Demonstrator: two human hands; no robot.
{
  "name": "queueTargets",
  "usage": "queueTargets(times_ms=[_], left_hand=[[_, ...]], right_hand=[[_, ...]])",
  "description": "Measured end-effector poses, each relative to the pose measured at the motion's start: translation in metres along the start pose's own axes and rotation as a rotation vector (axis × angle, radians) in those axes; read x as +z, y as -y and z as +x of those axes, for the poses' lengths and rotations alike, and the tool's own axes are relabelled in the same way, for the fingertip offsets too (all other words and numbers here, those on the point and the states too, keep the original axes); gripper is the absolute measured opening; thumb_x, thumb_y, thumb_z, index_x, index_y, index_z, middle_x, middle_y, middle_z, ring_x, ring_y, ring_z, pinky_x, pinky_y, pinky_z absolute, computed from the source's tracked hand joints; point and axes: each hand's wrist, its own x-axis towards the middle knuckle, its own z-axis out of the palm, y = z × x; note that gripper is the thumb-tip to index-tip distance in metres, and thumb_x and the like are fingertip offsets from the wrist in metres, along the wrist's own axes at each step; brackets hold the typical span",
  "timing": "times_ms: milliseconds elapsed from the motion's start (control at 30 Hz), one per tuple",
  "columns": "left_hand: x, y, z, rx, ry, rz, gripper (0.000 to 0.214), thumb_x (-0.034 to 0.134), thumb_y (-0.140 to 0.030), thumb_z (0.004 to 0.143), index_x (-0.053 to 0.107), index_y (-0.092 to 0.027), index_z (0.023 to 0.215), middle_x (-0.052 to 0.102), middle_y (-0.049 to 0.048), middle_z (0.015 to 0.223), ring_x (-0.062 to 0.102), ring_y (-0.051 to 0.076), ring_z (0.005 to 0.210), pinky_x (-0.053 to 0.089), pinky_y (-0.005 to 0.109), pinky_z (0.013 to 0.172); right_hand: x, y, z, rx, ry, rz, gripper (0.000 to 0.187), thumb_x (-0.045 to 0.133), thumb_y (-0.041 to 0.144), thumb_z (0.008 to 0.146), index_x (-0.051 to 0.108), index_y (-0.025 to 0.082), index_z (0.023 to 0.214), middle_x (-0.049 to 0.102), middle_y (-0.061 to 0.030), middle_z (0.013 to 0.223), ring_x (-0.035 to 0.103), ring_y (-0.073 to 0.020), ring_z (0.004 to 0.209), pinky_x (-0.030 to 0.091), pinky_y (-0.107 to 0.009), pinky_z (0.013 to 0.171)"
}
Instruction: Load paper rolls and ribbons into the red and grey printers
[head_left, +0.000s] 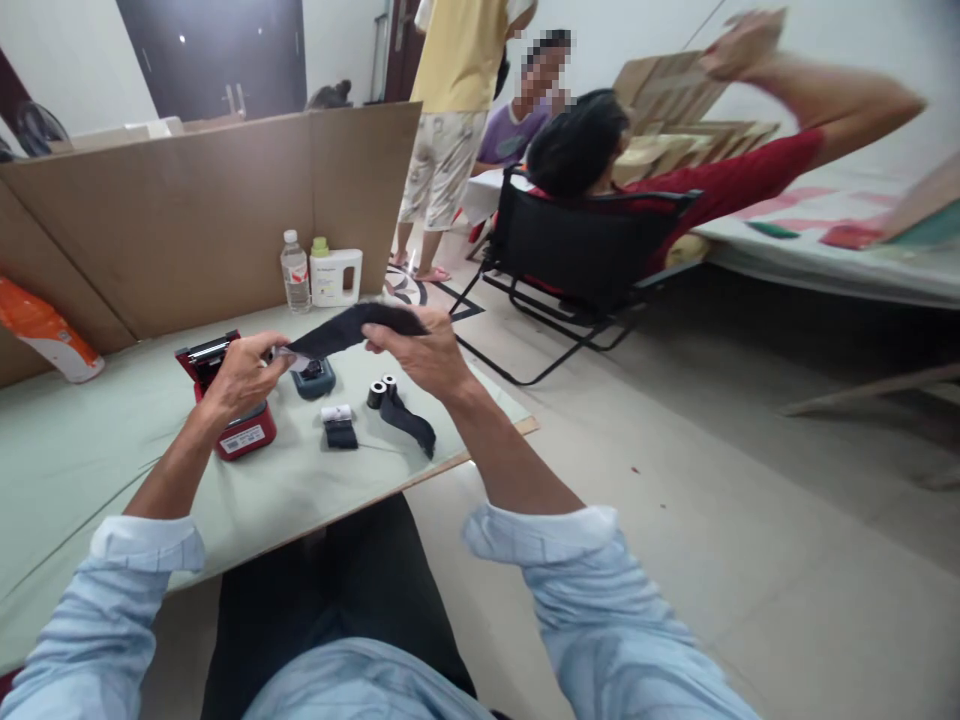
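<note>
A strip of black ribbon (337, 332) is stretched between my two hands above the table. My left hand (251, 375) pinches its left end, where a pale piece shows at the fingertips. My right hand (424, 350) grips the other end between thumb and fingers. Under my left hand stands a red label printer (247, 430) with its lid raised, partly hidden by the hand. Behind the ribbon is a small dark blue-grey device (315, 380). A white roll with black ribbon (340, 428) and two small rolls with a loose black tail (409, 418) lie nearer the table's edge.
A clear bottle (295, 275) and a white jug (336, 278) stand against a cardboard screen (225, 220). An orange-and-white bottle (49, 330) leans at the left. Beyond the table's right edge, a person in red sits in a black folding chair (585, 245); two other people are behind.
</note>
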Motion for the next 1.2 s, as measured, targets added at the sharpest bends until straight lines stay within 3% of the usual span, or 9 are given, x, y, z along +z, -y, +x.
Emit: queueTargets(times_ms=[133, 267, 433, 567, 733, 867, 1000, 1100, 1200], left_hand=[[0.046, -0.025, 0.053, 0.128, 0.149, 0.019, 0.024, 0.061, -0.022, 0.088, 0.082, -0.016, 0.097, 0.077, 0.0036, 0.088, 0.065, 0.017, 0.08, 0.05, 0.029, 0.08], [0.111, -0.036, 0.103, 0.22, 0.33, 0.101, 0.032, 0.06, -0.016, 0.083, 0.084, -0.017, 0.104, 0.081, 0.0076, 0.099, 0.071, 0.022, 0.093, 0.054, 0.032, 0.09], [0.179, -0.042, 0.132, 0.217, 0.547, 0.275, 0.042, 0.061, -0.007, 0.075, 0.085, -0.018, 0.108, 0.082, 0.0122, 0.111, 0.074, 0.027, 0.106, 0.055, 0.032, 0.093], [0.211, -0.038, 0.129, 0.188, 0.697, 0.3, 0.036, 0.066, -0.009, 0.069, 0.085, -0.017, 0.098, 0.082, 0.0095, 0.092, 0.075, 0.025, 0.09, 0.055, 0.029, 0.081], [0.212, -0.031, 0.122, 0.185, 0.686, 0.275, 0.041, 0.067, -0.015, 0.075, 0.081, -0.019, 0.113, 0.082, 0.0078, 0.104, 0.074, 0.023, 0.095, 0.055, 0.027, 0.087], [0.18, -0.025, 0.113, 0.122, 0.592, 0.242, 0.051, 0.061, -0.014, 0.081, 0.073, -0.019, 0.13, 0.077, 0.0115, 0.126, 0.072, 0.025, 0.109, 0.056, 0.032, 0.094], [0.153, -0.019, 0.089, -0.044, 0.573, 0.241, 0.056, 0.064, -0.008, 0.076, 0.065, -0.018, 0.131, 0.075, 0.0126, 0.126, 0.071, 0.026, 0.107, 0.056, 0.033, 0.09], [0.153, -0.019, 0.068, -0.09, 0.571, 0.248, 0.059, 0.072, -0.012, 0.076, 0.059, -0.021, 0.133, 0.075, 0.0108, 0.124, 0.07, 0.026, 0.108, 0.055, 0.034, 0.091], [0.162, -0.021, 0.054, -0.1, 0.468, 0.251, 0.055, 0.074, -0.017, 0.08, 0.057, -0.023, 0.132, 0.075, 0.0095, 0.122, 0.07, 0.027, 0.109, 0.054, 0.036, 0.094]], right_hand=[[-0.049, -0.024, -0.044, 0.135, -0.239, -0.062, 0.034, 0.079, 0.047, 0.084, 0.069, 0.02, 0.066, 0.069, -0.0004, 0.065, 0.065, -0.0161, 0.064, 0.056, -0.029, 0.062], [-0.077, -0.059, -0.089, 0.245, -0.398, -0.106, 0.029, 0.08, 0.045, 0.08, 0.071, 0.019, 0.069, 0.065, 0.0013, 0.063, 0.059, -0.016, 0.06, 0.05, -0.029, 0.056], [-0.089, -0.099, -0.137, 0.298, -0.434, -0.249, 0.027, 0.07, 0.045, 0.087, 0.071, 0.02, 0.077, 0.06, 0.0022, 0.066, 0.054, -0.0165, 0.062, 0.048, -0.031, 0.061], [-0.08, -0.122, -0.167, 0.218, -0.394, -0.415, 0.022, 0.063, 0.042, 0.091, 0.071, 0.022, 0.083, 0.071, -0.0049, 0.08, 0.064, -0.0244, 0.08, 0.055, -0.04, 0.078], [-0.066, -0.132, -0.188, 0.075, -0.311, -0.573, 0.017, 0.06, 0.032, 0.095, 0.074, 0.023, 0.092, 0.076, -0.0108, 0.095, 0.068, -0.0299, 0.098, 0.056, -0.049, 0.094], [-0.063, -0.126, -0.193, 0.023, -0.289, -0.614, 0.017, 0.06, 0.028, 0.096, 0.077, 0.023, 0.097, 0.077, -0.0111, 0.102, 0.069, -0.0298, 0.104, 0.054, -0.051, 0.1], [-0.062, -0.123, -0.199, 0.0, -0.297, -0.636, 0.02, 0.062, 0.029, 0.098, 0.077, 0.022, 0.107, 0.078, -0.0116, 0.108, 0.07, -0.0294, 0.106, 0.054, -0.051, 0.103], [-0.061, -0.124, -0.207, -0.009, -0.322, -0.664, 0.026, 0.063, 0.032, 0.099, 0.075, 0.02, 0.119, 0.077, -0.0131, 0.113, 0.07, -0.0301, 0.107, 0.053, -0.053, 0.106], [-0.059, -0.124, -0.215, 0.01, -0.331, -0.687, 0.036, 0.063, 0.035, 0.1, 0.069, 0.02, 0.132, 0.076, -0.0144, 0.118, 0.069, -0.0321, 0.113, 0.053, -0.056, 0.107]])
